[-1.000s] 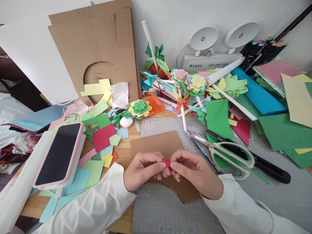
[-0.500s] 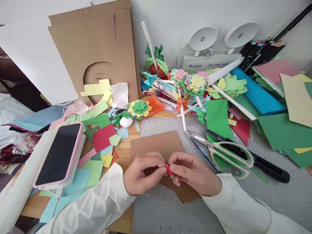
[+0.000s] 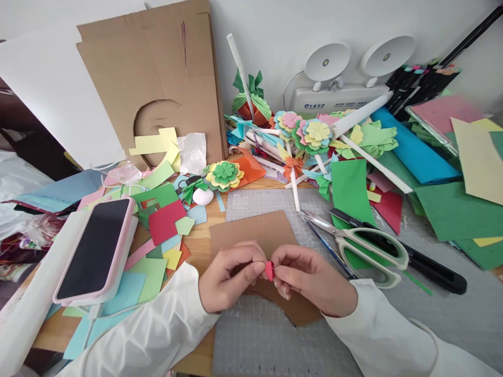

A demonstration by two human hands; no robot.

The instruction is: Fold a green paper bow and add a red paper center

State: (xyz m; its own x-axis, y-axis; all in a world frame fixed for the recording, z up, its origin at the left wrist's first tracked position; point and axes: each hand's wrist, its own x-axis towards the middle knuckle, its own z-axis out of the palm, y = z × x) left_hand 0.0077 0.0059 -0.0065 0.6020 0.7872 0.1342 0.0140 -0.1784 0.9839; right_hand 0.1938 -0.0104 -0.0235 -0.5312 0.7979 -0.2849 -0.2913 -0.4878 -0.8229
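Observation:
My left hand and my right hand meet above a brown paper sheet on the grey cutting mat. Both pinch a tiny folded red paper piece between thumbs and fingertips. The remaining fingers of each hand are curled in. White sleeves cover both arms. White-handled scissors lie just right of my right hand, blades pointing up-left.
A phone in a pink case rests on a white box at left among coloured paper scraps. Paper flowers on white sticks, green and blue sheets crowd the back and right. Cardboard leans on the wall. A black-handled tool lies beside the scissors.
The red piece has turned between my fingertips, now standing more upright. Both hands dropped slightly and stayed pinched on it.

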